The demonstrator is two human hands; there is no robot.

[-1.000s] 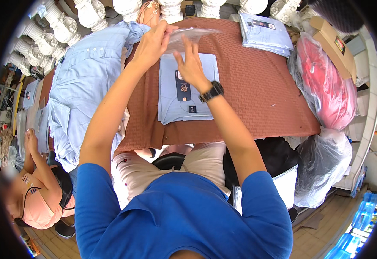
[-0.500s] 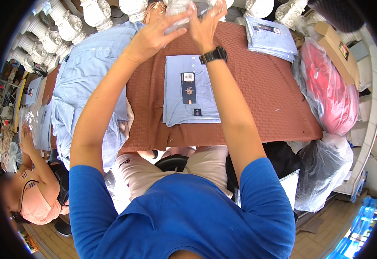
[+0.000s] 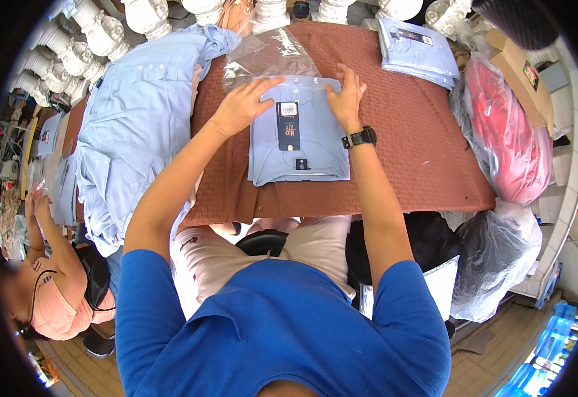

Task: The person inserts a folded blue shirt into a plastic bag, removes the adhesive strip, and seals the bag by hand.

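Clock read from the folded shirt, twelve at the table's far side. Nearest, at eight, a seated co-worker point(image 3: 60, 301) in a peach top, both hands raised; near five, a black bundle point(image 3: 404, 241), partly hidden by the right forearm; at four, a translucent plastic sack point(image 3: 500, 255). Item: table point(image 3: 421, 165), covered in brown textured cloth. Item: one folded shirt point(image 3: 328, 155), pale blue, lying flat on the cloth at dial centre, with a small dark neck label point(image 3: 302, 164) and a long dark tag point(image 3: 288, 135) (printed side up). At nine, a broad heap of pale-blue garments point(image 3: 136, 112); at three, a red bundle point(image 3: 507, 139) in clear wrapping. Left hand point(image 3: 244, 107), at ten: fingers stretched, thumb spread wide. Right hand point(image 3: 346, 102), at two: thumb and fingers parted, black watch point(image 3: 361, 137) on its wrist; whether either hand touches film, cannot tell. Between eleven and twelve, a clear plastic bag point(image 3: 272, 56), crinkled, spread just past the shirt's far edge. At two, a folded pale-blue stack point(image 3: 418, 56). Farthest, around twelve, white balusters point(image 3: 270, 14) in a row.
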